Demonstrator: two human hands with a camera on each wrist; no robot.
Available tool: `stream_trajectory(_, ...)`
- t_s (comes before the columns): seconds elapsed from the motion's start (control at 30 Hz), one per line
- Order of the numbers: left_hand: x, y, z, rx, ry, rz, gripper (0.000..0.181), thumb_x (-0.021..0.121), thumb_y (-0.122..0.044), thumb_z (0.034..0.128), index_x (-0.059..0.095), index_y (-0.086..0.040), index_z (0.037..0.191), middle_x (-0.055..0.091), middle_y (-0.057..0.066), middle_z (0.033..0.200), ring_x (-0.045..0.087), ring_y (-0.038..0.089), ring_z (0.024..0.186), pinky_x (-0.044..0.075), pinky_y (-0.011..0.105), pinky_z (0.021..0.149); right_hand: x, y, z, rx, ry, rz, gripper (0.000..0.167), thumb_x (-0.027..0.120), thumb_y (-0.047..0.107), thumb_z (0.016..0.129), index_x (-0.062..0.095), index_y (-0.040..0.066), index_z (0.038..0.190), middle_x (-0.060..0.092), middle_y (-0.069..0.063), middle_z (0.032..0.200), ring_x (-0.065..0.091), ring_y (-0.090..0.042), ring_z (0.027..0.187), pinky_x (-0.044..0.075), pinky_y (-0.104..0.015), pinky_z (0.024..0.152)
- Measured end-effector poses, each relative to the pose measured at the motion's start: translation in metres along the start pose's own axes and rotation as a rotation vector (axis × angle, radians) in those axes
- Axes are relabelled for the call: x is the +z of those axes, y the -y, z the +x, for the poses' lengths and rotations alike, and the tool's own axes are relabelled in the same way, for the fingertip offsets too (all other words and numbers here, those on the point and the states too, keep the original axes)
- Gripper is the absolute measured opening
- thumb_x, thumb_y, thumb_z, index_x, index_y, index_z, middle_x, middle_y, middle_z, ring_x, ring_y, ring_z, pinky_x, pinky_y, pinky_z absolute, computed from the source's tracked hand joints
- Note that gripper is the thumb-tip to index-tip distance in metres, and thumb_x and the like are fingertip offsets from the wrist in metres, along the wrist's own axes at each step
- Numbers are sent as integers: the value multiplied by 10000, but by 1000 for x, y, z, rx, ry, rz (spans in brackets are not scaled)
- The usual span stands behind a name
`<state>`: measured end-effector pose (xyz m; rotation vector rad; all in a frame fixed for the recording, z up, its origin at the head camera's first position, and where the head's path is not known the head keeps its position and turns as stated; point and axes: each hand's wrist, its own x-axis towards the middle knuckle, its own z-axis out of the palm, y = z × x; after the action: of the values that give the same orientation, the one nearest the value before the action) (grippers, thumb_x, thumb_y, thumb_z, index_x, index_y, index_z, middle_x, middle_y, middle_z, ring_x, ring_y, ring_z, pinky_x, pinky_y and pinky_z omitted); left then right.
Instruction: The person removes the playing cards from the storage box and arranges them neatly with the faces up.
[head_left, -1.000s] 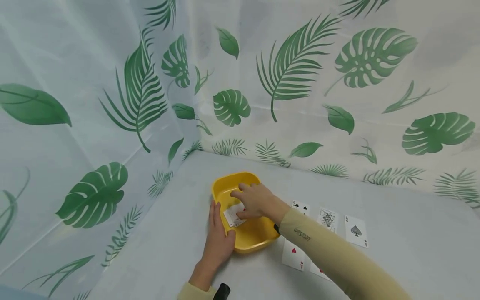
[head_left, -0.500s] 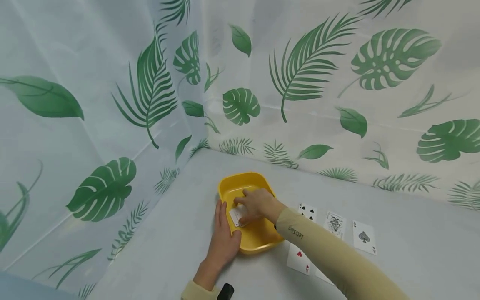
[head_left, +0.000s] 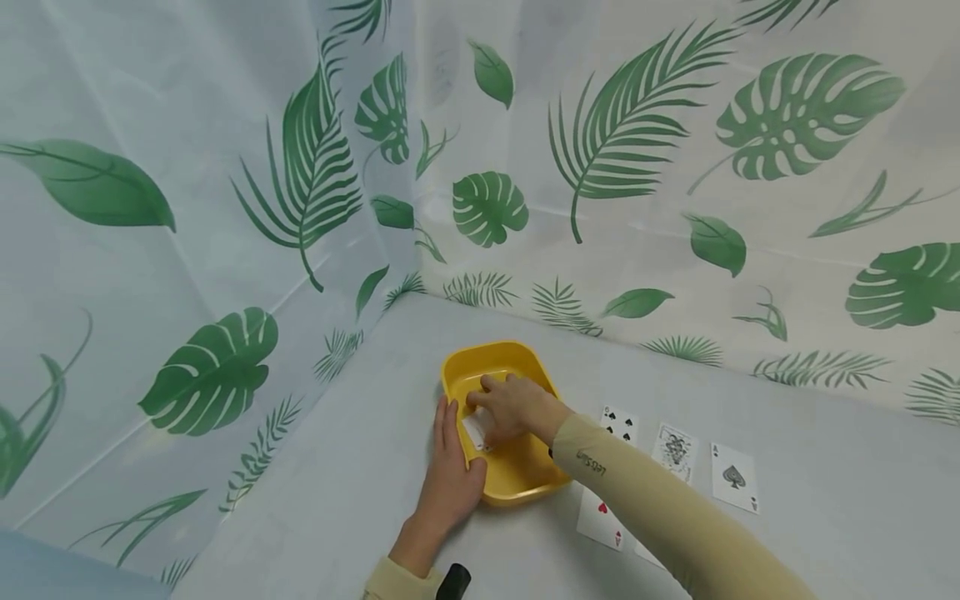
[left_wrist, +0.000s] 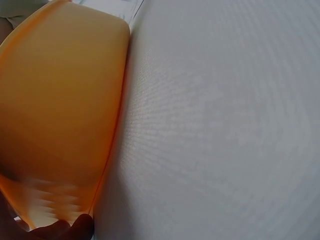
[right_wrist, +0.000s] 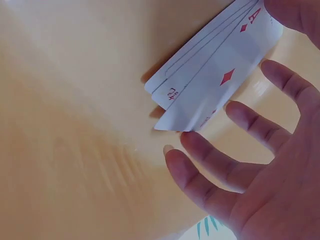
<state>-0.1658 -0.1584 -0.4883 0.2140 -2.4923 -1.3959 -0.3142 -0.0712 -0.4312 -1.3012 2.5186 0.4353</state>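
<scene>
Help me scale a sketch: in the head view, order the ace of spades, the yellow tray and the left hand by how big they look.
1. Yellow tray
2. Left hand, clearly smaller
3. Ace of spades, smallest

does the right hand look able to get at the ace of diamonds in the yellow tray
Very likely yes: the right hand is inside the yellow tray by the ace of diamonds, which no other card covers.
</scene>
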Motion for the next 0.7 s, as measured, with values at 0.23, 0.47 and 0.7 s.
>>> stream_trajectory(0.23, -1, -2, 0, -6, 4, 18, 835, 530, -47, 871, 115, -31, 1596, 6, 130, 1675, 536, 317, 1109, 494, 435, 872, -1, -4, 3, -26, -8, 70, 523, 759, 459, 840, 556, 380, 1315, 465, -35, 1425, 530, -308, 1099, 495, -462, 897)
stream_trajectory(0.47, -1, -4, -1, -9, 7, 5, 831, 527, -45, 868, 122, -22, 1593, -4, 121, 1677, 501, 341, 1195, 465, 474, 946, -2, -5, 4, -67, -28, 57, 511, 769, 391, 841, 576, 335, 1311, 487, -11, 1351, 523, -272, 1093, 492, -453, 908)
stream_trajectory(0.7, -1, -3, -1, -13, 5, 6, 826, 532, -41, 874, 125, -21, 1593, -6, 121, 1677, 498, 328, 1183, 471, 458, 930, -2, -2, 4, -101, -61, -13, 530, 779, 436, 839, 586, 302, 1314, 501, -21, 1320, 535, -272, 1072, 505, -439, 884)
